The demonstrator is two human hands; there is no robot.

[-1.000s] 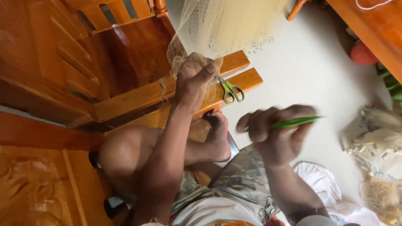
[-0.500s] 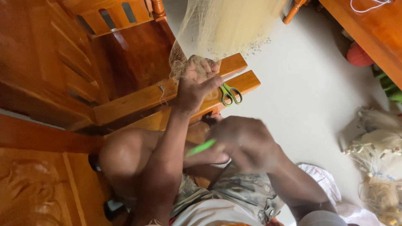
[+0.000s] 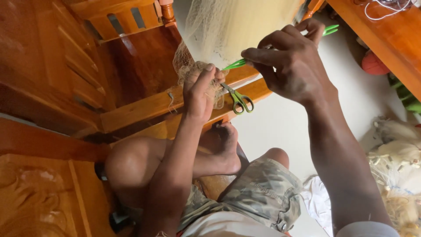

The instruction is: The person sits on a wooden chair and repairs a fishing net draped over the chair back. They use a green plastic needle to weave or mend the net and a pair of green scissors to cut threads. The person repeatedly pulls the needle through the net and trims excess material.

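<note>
Polished reddish-brown wooden furniture (image 3: 66, 79) fills the left side — slatted rails, a turned post and a carved panel (image 3: 30, 197) at the lower left. A pale, smooth floor (image 3: 285, 118) runs down the middle under soft, even daylight. Along the upper right edge sits another orange-brown wooden piece (image 3: 386, 39), and heaps of pale netting (image 3: 399, 162) lie on the floor at the right.

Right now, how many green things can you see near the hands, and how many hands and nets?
Green netting needle, in right hand: 1
Green-handled scissors, on the wooden rail: 1
Fishing net, bunched in left hand: 1
Hands: 2
Total: 5
</note>
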